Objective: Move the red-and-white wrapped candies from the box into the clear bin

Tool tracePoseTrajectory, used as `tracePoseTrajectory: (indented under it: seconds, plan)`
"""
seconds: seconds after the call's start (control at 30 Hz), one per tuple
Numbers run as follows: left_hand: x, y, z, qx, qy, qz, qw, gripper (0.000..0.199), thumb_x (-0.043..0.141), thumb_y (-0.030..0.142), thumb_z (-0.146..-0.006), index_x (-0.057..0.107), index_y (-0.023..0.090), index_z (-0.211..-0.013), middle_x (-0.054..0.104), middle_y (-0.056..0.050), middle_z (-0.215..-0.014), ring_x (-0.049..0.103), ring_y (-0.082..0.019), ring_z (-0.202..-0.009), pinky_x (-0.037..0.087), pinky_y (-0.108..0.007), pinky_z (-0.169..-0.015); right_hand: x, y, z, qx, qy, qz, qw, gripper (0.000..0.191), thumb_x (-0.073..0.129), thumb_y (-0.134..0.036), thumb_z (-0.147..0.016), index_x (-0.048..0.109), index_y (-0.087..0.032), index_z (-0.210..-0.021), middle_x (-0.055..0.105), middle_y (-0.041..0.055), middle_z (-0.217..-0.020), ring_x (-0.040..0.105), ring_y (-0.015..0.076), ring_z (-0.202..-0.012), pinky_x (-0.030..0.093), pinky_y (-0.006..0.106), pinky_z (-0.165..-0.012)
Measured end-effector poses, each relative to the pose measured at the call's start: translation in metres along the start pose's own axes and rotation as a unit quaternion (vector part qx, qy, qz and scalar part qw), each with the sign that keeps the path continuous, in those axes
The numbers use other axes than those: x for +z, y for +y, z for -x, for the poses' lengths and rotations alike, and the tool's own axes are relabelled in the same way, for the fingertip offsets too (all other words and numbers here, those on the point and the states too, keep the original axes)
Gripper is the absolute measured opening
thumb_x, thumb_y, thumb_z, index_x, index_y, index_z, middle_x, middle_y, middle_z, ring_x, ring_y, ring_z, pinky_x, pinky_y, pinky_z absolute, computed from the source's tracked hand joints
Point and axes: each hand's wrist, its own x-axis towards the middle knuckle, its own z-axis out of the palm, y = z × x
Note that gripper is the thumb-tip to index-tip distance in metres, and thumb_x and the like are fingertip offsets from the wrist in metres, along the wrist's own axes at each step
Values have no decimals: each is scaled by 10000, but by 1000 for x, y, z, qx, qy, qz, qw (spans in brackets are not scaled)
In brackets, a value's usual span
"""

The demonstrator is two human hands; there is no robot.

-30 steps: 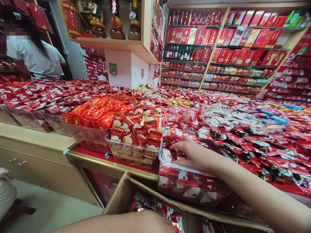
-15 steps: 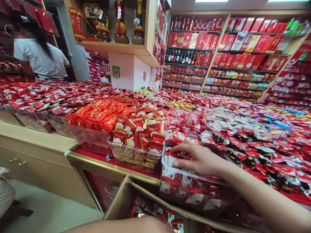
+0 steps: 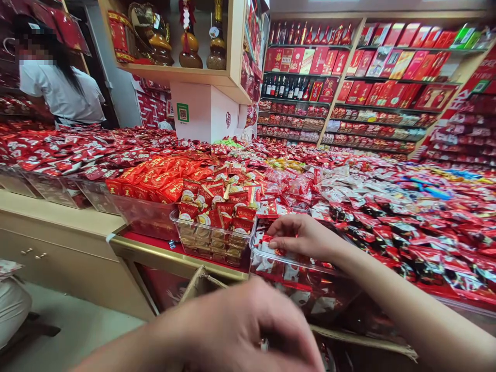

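My right hand (image 3: pixel 300 238) is at the front left corner of a clear plastic bin (image 3: pixel 298 263) of red and white packets, its thumb and fingertips brought together on a red and white packet (image 3: pixel 267 243). Large and blurred in the foreground, my left hand (image 3: pixel 248 325) hangs over the cardboard box (image 3: pixel 203 283) with its fingers curled downward. Its fingertips are cut off by the frame, and what they hold, if anything, is hidden. Left of the bin stands a clear container (image 3: pixel 213 243) of durian sweets.
Bins of red packets (image 3: pixel 155 178) line the counter to the left. Black and red packets (image 3: pixel 387 232) are heaped on the right. A gold-edged counter corner (image 3: pixel 155 253) juts out in front. A person in a white shirt (image 3: pixel 67 93) stands at the back left.
My left hand has risen out of the cardboard box and now covers much of it. The fingers of my right hand have closed at the bin's corner, where a packet now shows.
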Motion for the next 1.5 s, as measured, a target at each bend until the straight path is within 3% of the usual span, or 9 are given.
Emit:
tracePoseTrajectory:
  seconds: [0.07,0.13,0.23,0.4,0.5,0.63,0.87,1.23,1.5]
  plan:
    - [-23,17,2,-49,252,-90,962,134,473,270,-810,571,191,-858,588,7,-764,537,-105,-704,415,-207,-659,-1,1,1,-23,-8,-17,1000,155,582,-281,-689,542,-144,-751,533,-20,-617,474,92,-545,380,225,-508]
    - [-40,17,-2,-99,340,-225,908,133,521,287,-768,551,181,-842,572,-9,-835,509,-146,-820,393,-260,-739,-2,2,2,-39,-12,-22,999,141,549,-285,-708,511,-154,-744,484,-43,-582,419,79,-502,331,213,-464]
    - [-55,1,-14,-150,279,-290,903,189,521,317,-748,523,176,-875,558,-13,-833,499,-152,-773,388,-269,-687,-3,2,3,-42,-9,-19,999,98,503,-258,-725,475,-167,-752,412,-73,-542,341,68,-456,270,204,-428]
    - [-67,-15,-30,-186,94,-278,938,148,519,293,-721,529,169,-803,541,14,-717,481,-122,-648,350,-222,-559,-4,5,2,-49,6,-15,999,63,472,-170,-681,498,-161,-738,471,-47,-602,410,82,-515,337,214,-493]
    - [-71,-15,-34,-208,58,-255,943,166,527,266,-701,521,169,-835,532,21,-718,471,-111,-632,336,-205,-527,-8,8,1,-49,45,-3,998,79,461,-140,-669,519,-155,-720,490,-37,-611,426,88,-537,350,223,-522]
    - [-73,-14,-38,-215,37,-263,940,159,518,202,-666,514,165,-821,522,20,-713,458,-105,-618,324,-199,-514,-14,8,3,-49,69,3,996,73,496,-183,-695,544,-146,-735,530,-16,-655,459,96,-585,372,231,-558]
    - [-79,-11,-38,-220,9,-281,934,223,485,172,-657,493,169,-881,555,0,-775,479,-122,-645,338,-207,-515,-11,6,8,-25,-16,6,1000,146,644,-262,-612,546,-154,-625,512,-50,-513,446,78,-443,347,197,-412]
    - [-86,-15,-41,-248,-37,-170,953,536,442,70,-663,304,183,-1169,615,-26,-868,565,-132,-707,382,-181,-509,-21,6,5,-75,202,-20,976,110,506,-240,-678,438,-184,-611,406,-64,-533,350,74,-478,283,214,-451]
    - [-86,-18,-50,-183,-16,-271,945,541,516,89,-595,428,175,-1122,565,18,-779,514,-122,-656,362,-178,-512,-17,-1,10,-62,107,-25,992,105,554,-217,-645,485,-165,-585,437,-65,-483,374,66,-439,285,202,-421]
